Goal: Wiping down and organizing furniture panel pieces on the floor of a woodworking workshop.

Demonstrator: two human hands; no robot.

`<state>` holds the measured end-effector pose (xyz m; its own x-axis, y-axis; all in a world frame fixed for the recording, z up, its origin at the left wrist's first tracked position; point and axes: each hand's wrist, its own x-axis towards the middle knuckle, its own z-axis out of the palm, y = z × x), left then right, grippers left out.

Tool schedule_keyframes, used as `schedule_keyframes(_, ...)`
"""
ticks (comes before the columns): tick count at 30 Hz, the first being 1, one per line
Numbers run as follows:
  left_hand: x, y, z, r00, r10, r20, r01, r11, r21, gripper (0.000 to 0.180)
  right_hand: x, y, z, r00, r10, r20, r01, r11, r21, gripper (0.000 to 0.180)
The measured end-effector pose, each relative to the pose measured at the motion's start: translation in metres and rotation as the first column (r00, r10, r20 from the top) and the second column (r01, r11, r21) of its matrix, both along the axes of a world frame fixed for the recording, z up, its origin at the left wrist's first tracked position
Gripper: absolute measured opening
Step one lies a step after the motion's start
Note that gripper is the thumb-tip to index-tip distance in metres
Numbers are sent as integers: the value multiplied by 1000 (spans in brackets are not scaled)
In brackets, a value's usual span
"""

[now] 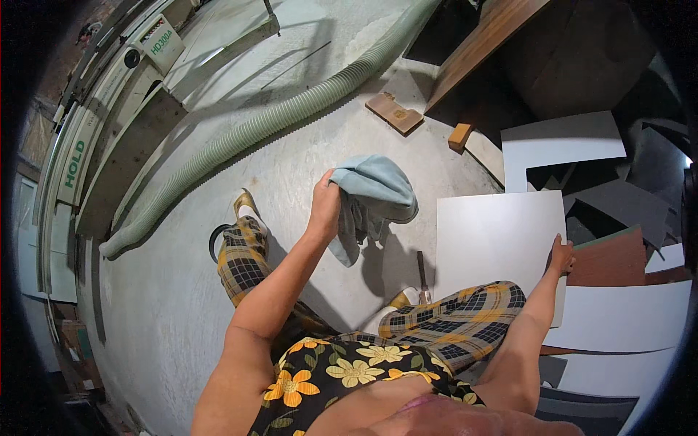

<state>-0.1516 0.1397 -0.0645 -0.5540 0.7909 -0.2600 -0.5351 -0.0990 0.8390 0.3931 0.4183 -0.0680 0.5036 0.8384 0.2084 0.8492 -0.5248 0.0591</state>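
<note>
Head view: near the centre, my left hand [325, 205] is closed around one end of a blue-grey cloth [374, 190], its fingers bunched into the fabric. The cloth spreads from my grip toward two and three o'clock, a thick fold on top and a looser part drooping below, above the concrete floor [167, 305]. At about three o'clock, my right hand [561, 257] touches the right edge of a white panel [502, 243]; I can't tell whether its fingers are pinching the panel or only resting there. The panel's lower part lies near my right leg, clad in plaid trousers [454, 316].

Past my right hand, still around three o'clock, is a reddish-brown board [609, 260], with more white sheets [618, 316] toward four. A cut-out white sheet [563, 138] lies between two and three o'clock, just beyond the panel. Near two o'clock is a small orange-brown block [459, 136], and near one a flat brown wooden piece [395, 114]. At four, a dark-handled tool [422, 277] is beside my right shoe [403, 299]; my left shoe [245, 202] is at nine. A pale green ribbed hose [273, 120] curves from nine o'clock up past twelve, with a machine [109, 131] at ten.
</note>
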Motion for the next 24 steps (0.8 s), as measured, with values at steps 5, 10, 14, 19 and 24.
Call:
schedule_keyframes(5, 2, -5, -3, 999, 26, 28, -26, 1000, -14, 26, 10, 1, 6, 991, -12, -134, 15, 1000, 21, 68)
schedule_keyframes(10, -2, -14, -10, 999, 40, 6, -40, 999, -31, 26, 11, 2, 19, 975, -18, -222, 19, 1000, 1, 71)
schedule_keyframes(14, -3, -7, -14, 999, 51, 8, -51, 999, -8, 26, 45, 26, 29, 934, 211, -290, -229, 973, -31, 69)
schedule_keyframes(19, -8, -10, -6, 999, 48, 10, -48, 996, 76, 26, 20, 22, 48, 816, 435, -381, -452, 891, 47, 57)
schedule_keyframes(24, -16, -13, -5, 991, 131, 34, -134, 988, 80, 28, -48, -4, 81, 722, 511, -467, -555, 830, 51, 44)
